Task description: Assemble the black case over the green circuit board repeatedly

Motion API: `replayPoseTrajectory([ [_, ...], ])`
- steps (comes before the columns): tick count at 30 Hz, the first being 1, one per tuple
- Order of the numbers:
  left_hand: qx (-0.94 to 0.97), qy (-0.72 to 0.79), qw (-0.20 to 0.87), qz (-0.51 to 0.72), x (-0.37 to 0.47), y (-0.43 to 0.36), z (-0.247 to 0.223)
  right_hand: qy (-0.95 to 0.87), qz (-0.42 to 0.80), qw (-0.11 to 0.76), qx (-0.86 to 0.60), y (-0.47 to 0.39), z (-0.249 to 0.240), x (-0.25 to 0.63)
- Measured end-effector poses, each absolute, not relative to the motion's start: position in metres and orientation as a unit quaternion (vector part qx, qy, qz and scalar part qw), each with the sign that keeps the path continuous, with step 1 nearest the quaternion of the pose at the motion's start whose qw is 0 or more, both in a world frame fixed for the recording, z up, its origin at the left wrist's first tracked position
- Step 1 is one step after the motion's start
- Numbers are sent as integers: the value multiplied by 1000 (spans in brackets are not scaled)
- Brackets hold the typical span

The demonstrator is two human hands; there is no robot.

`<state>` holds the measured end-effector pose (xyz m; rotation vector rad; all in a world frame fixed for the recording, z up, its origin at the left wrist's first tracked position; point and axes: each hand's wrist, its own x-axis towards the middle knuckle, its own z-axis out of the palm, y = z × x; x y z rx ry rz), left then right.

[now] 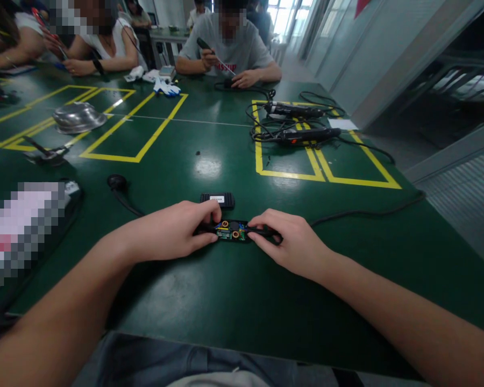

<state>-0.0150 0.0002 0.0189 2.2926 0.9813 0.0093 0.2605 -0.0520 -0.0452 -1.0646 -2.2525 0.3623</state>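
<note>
A small opened black case [233,231] lies on the green table in front of me, showing a circuit board with two copper-coloured rings and thin blue and yellow wires. My left hand [179,228] pinches its left end, where a black cable enters. At the right end, the thumb and fingers of my right hand [292,239] close round the black cable [268,233] beside the case. Just behind the case rests a ribbed black cover [218,200] with a white label.
A black plug [118,183] lies at the left. Black corded tools [302,134] sit inside yellow tape lines at the right back. A metal bowl [78,117] and white gloves [166,87] are farther left. Across the table a person [229,51] holds a screwdriver.
</note>
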Motion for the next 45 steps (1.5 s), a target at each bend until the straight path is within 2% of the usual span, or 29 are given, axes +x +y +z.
replayPoseTrajectory([
  [8,867,380,319,34,-16,3,24,-848,126,358,-370,-55,-39,263],
  [15,881,372,287,54,-23,9,19,-855,122,344,-368,-53,-39,262],
  [19,905,350,220,102,-22,11,16,-855,115,335,-379,-54,-38,262],
  [22,898,375,157,169,-17,15,6,-854,104,327,-390,-54,-37,262],
  [24,890,400,139,169,-15,19,-3,-852,100,329,-394,-55,-37,261],
  [28,887,406,158,154,-14,20,-7,-842,104,334,-411,-56,-38,261],
  [32,893,344,215,194,-12,9,6,-826,136,323,-442,-57,-39,263],
  [35,902,299,260,172,-7,1,11,-830,148,314,-436,-57,-39,264],
  [45,910,316,247,108,-8,1,8,-864,132,278,-398,-52,-37,260],
])
